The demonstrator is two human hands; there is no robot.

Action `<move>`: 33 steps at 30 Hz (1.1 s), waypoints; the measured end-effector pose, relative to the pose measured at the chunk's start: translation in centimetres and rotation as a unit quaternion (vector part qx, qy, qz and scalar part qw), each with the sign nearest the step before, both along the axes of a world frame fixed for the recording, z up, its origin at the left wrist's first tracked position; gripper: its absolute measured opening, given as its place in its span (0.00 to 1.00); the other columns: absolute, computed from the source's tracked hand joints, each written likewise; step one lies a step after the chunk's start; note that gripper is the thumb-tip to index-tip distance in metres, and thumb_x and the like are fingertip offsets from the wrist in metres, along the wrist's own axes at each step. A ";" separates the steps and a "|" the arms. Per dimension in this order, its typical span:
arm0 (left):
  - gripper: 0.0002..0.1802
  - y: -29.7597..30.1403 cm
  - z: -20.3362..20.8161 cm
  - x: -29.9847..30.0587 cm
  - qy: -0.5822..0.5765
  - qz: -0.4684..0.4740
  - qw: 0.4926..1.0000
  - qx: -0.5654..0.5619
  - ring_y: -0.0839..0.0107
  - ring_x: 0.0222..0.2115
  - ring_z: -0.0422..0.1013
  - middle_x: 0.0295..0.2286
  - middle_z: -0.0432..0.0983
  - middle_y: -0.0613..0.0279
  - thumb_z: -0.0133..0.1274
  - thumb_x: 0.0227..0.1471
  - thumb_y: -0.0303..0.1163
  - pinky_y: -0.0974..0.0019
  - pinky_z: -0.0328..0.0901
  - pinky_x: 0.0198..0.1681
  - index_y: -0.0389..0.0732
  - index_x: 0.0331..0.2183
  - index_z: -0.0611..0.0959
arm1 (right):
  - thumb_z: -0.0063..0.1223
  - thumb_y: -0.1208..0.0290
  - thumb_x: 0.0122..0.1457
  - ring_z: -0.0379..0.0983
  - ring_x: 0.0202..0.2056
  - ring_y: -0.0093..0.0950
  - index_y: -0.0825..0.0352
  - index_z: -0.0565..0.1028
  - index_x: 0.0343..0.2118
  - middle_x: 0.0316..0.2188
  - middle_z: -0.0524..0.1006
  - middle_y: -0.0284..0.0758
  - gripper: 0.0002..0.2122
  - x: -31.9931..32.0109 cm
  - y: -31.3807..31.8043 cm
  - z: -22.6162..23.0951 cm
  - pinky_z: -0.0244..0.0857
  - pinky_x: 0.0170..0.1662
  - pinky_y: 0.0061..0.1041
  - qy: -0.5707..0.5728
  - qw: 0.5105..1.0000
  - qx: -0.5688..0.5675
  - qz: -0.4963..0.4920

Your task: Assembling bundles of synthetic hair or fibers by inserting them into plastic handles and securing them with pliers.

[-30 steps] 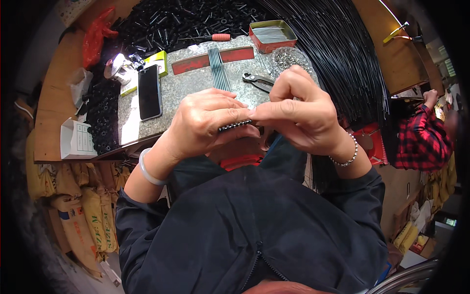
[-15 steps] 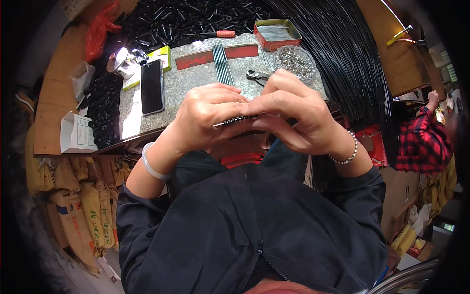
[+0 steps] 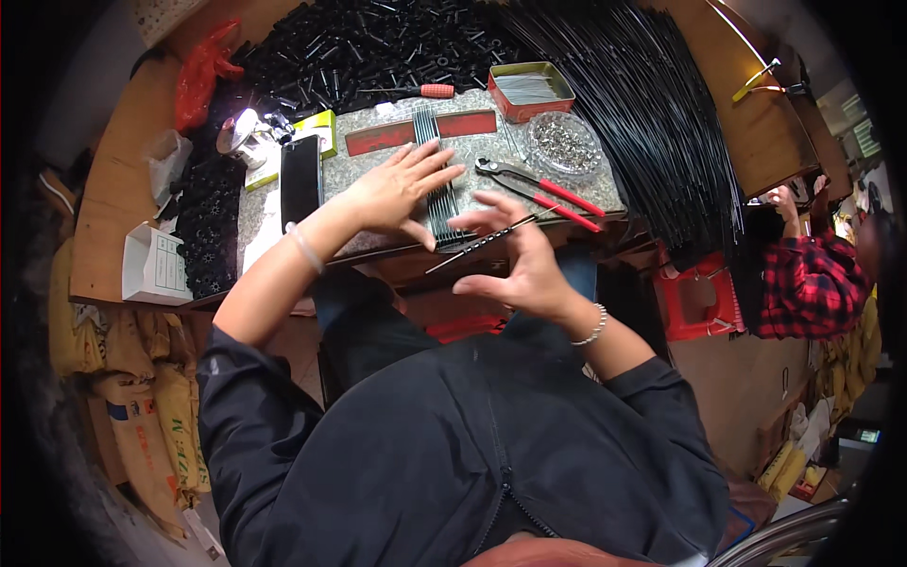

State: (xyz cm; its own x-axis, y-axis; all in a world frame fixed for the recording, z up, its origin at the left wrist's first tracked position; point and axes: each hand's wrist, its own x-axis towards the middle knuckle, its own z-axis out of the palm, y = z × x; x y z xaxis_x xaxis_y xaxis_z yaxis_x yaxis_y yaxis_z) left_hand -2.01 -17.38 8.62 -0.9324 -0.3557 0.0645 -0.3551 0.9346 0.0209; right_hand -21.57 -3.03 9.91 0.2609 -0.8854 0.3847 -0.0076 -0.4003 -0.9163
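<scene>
My left hand (image 3: 402, 194) lies with its fingers spread over the left part of a bundle of thin grey-green rods (image 3: 436, 203). The rods rest lengthwise across a red strip (image 3: 468, 124) on a speckled stone slab. To the right, my right hand (image 3: 524, 269) carries a thin dark rod with light bands (image 3: 468, 253), which slants through its fingers. The thumb stands apart from the rod; the exact grip is partly hidden. Pliers with red handles (image 3: 567, 196) lie just beyond my right hand, with a clear round dish of small metal parts (image 3: 564, 144) behind them.
A phone (image 3: 300, 184) lies at the slab's left. A tin of thin pins (image 3: 531, 90) and a red-handled tool (image 3: 436, 91) sit behind. Black parts (image 3: 368, 47) heap at the back, long black rods (image 3: 642, 113) at right. A person in a checked shirt (image 3: 812, 283) is far right.
My hands have parted. The left moved forward onto the rod bundle and opened; the right came back a little with the banded rod, uncovering the red-handled pliers.
</scene>
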 end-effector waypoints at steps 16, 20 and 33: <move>0.31 15.3 -1.2 -7.5 0.220 0.134 0.966 0.000 0.53 0.50 0.58 0.39 0.67 0.50 0.53 0.41 0.47 0.39 0.36 0.58 0.34 0.42 0.69 | 0.36 0.54 0.62 0.57 0.27 0.24 0.58 0.56 0.20 0.17 0.56 0.25 0.17 -7.7 8.1 4.9 0.55 0.49 0.36 -0.513 0.836 -0.105 -0.161; 0.05 16.3 3.1 -6.8 0.238 0.123 0.958 -0.103 0.68 0.20 0.65 0.14 0.59 0.64 0.43 0.42 0.25 0.47 0.47 0.57 0.42 0.18 0.66 | 0.41 0.53 0.59 0.63 0.43 0.31 0.66 0.64 0.38 0.38 0.67 0.35 0.18 -9.2 10.6 4.7 0.51 0.55 0.38 -0.516 0.849 0.012 -0.114; 0.11 14.7 13.7 -3.7 0.157 0.027 0.985 -0.069 0.62 0.28 0.67 0.23 0.67 0.56 0.41 0.48 0.32 0.57 0.54 0.55 0.34 0.31 0.65 | 0.54 0.69 0.52 0.73 0.22 0.29 0.67 0.74 0.33 0.20 0.75 0.33 0.09 -0.7 -0.6 0.3 0.67 0.28 0.27 0.098 0.994 -0.033 0.032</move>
